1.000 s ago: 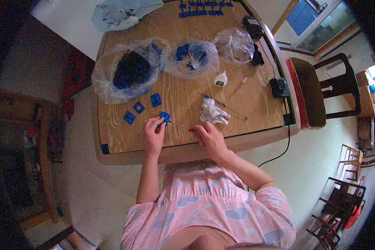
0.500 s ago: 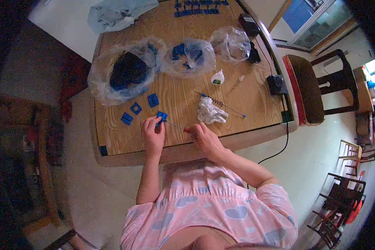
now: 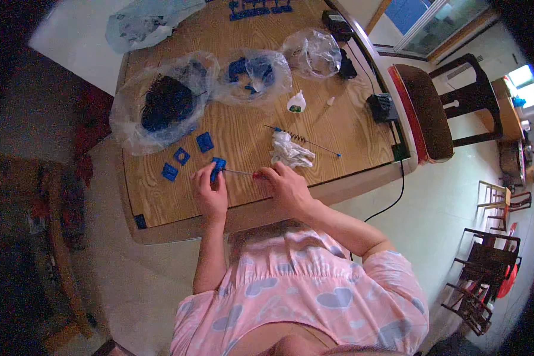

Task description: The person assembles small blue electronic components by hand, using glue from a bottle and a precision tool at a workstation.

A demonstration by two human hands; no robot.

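My left hand [image 3: 211, 193] pinches a small blue plastic block [image 3: 218, 169] just above the near part of the table. In my right hand [image 3: 289, 188] is a screwdriver [image 3: 238, 172], its red handle mostly covered by my fingers. The thin metal shaft runs leftward, and its tip meets the blue block; whether it sits in a screw is too small to tell. Beyond my left hand lie three loose blue plastic pieces: one flat piece [image 3: 169, 172], one with a round opening [image 3: 181, 156] and a squarish one [image 3: 205, 142].
A crumpled white cloth [image 3: 291, 152] lies beside a thin rod with a black spring [image 3: 296, 137]. Farther back are a small white bottle [image 3: 296, 103], a bag of dark springs [image 3: 124, 121], a bag of blue parts [image 3: 222, 92] and black adapters [image 3: 381, 108]. A chair [image 3: 418, 113] stands right.
The whole view has shifted, so the table and its contents appear farther left and slightly higher. Both hands keep their hold on the block and the screwdriver.
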